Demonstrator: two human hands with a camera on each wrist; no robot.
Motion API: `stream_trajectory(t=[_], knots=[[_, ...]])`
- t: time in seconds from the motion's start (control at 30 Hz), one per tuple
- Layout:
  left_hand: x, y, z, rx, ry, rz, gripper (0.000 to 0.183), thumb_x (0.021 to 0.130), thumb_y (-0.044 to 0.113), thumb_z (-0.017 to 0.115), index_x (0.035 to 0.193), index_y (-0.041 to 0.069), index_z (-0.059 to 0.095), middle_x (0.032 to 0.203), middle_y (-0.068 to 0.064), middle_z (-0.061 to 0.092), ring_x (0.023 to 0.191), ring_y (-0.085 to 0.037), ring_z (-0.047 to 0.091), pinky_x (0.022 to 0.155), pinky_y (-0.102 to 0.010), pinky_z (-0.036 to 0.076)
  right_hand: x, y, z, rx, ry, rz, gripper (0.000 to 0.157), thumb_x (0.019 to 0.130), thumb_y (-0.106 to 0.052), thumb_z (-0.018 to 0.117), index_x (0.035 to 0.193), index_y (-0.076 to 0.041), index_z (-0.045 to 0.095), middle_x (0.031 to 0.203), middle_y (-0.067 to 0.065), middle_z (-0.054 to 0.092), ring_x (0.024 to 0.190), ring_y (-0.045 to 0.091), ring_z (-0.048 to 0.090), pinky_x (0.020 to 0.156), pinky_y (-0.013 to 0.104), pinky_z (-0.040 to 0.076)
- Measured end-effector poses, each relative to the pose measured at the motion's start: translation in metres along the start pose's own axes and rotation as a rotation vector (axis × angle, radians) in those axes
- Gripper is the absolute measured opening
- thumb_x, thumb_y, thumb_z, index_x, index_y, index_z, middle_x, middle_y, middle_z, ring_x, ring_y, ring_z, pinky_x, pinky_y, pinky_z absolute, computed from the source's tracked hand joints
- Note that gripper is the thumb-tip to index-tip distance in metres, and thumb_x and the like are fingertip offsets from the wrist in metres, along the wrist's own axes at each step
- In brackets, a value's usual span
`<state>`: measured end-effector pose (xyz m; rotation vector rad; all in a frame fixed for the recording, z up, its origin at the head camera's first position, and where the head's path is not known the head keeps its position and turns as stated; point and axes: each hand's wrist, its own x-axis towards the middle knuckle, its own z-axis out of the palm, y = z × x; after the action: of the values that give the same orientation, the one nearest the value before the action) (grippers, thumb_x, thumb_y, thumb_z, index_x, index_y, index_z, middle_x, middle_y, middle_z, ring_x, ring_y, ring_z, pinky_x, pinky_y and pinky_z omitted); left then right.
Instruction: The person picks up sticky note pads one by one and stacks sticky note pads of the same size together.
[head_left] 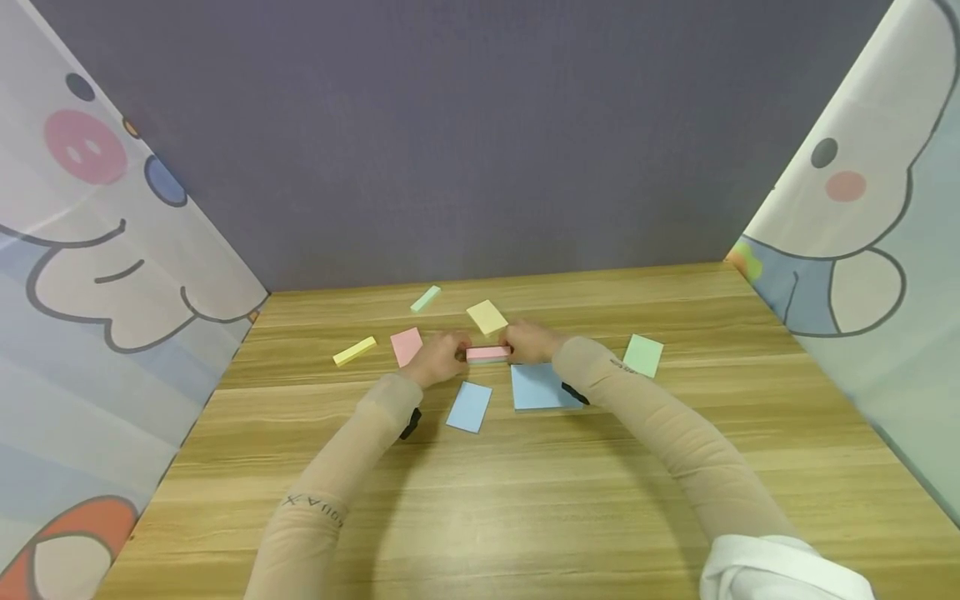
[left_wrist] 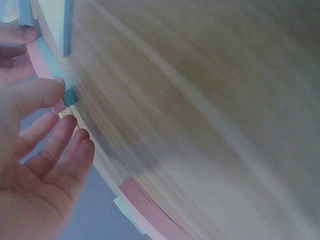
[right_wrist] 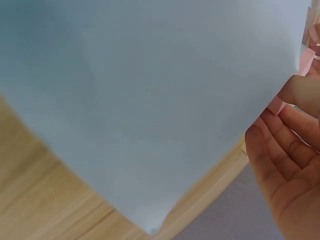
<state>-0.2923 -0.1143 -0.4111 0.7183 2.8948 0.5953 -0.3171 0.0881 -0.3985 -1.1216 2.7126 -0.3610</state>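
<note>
Between the two hands lies a narrow pink sticky note pad (head_left: pixel 487 352) against a narrow blue sticky note pad (head_left: pixel 488 361). My left hand (head_left: pixel 437 358) pinches the left end of this pair; in the left wrist view its thumb (left_wrist: pixel 47 93) presses the blue side, and the other fingers are spread below. The right end is pinched by my right hand (head_left: pixel 531 342). In the right wrist view, a large blue sticky note pad (right_wrist: pixel 150 110) covers much of the frame and partly hides the narrow pink pad (right_wrist: pixel 306 62) by the right hand (right_wrist: pixel 295 150).
Around the hands on the wooden table (head_left: pixel 480 517) lie a pink pad (head_left: pixel 406 345), pale yellow pad (head_left: pixel 487 317), blue pad (head_left: pixel 469 407), green pad (head_left: pixel 643 356), narrow yellow pad (head_left: pixel 355 351) and narrow green pad (head_left: pixel 425 298). A grey panel (head_left: pixel 480 142) rises behind.
</note>
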Motion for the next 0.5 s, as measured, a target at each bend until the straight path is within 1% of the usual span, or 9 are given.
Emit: stream_trajectory(t=[0.13, 0.2, 0.33, 0.5], knots=[[-0.0037, -0.0028, 0.0001, 0.007, 0.004, -0.005, 0.027, 0.079, 0.007, 0.068, 0.106, 0.002, 0.063, 0.090, -0.004, 0.062, 0.081, -0.017, 0.054, 0.075, -0.031, 0.048, 0.0015, 0.0020, 0.0014, 0.005, 0.001, -0.003, 0.004, 0.079, -0.008, 0.068, 0.079, -0.004, 0.066, 0.068, 0.000, 0.059, 0.059, 0.010, 0.044, 0.054, 0.019, 0.035], [-0.0048, -0.0044, 0.0015, 0.007, 0.012, -0.006, 0.028, 0.080, 0.007, 0.067, 0.107, 0.001, 0.063, 0.093, -0.006, 0.064, 0.085, -0.018, 0.057, 0.079, -0.032, 0.049, 0.0022, 0.0025, 0.0019, 0.005, -0.001, -0.002, 0.005, 0.079, -0.008, 0.068, 0.077, -0.005, 0.065, 0.067, -0.001, 0.058, 0.059, 0.010, 0.043, 0.054, 0.019, 0.034], [-0.0066, -0.0048, 0.0031, -0.004, 0.018, -0.023, 0.029, 0.080, 0.007, 0.068, 0.108, 0.000, 0.062, 0.096, -0.007, 0.065, 0.088, -0.019, 0.059, 0.082, -0.033, 0.050, 0.0039, 0.0028, 0.0033, -0.009, 0.001, -0.001, 0.009, 0.078, -0.008, 0.069, 0.073, -0.007, 0.062, 0.064, -0.003, 0.053, 0.059, 0.010, 0.042, 0.054, 0.019, 0.033], [-0.0072, -0.0049, 0.0035, -0.005, 0.015, -0.031, 0.030, 0.080, 0.008, 0.068, 0.108, 0.000, 0.062, 0.096, -0.007, 0.064, 0.087, -0.018, 0.058, 0.081, -0.032, 0.050, 0.0047, 0.0023, 0.0037, -0.021, 0.002, 0.003, 0.012, 0.078, -0.007, 0.068, 0.070, -0.009, 0.059, 0.063, -0.004, 0.050, 0.059, 0.010, 0.041, 0.054, 0.019, 0.032]])
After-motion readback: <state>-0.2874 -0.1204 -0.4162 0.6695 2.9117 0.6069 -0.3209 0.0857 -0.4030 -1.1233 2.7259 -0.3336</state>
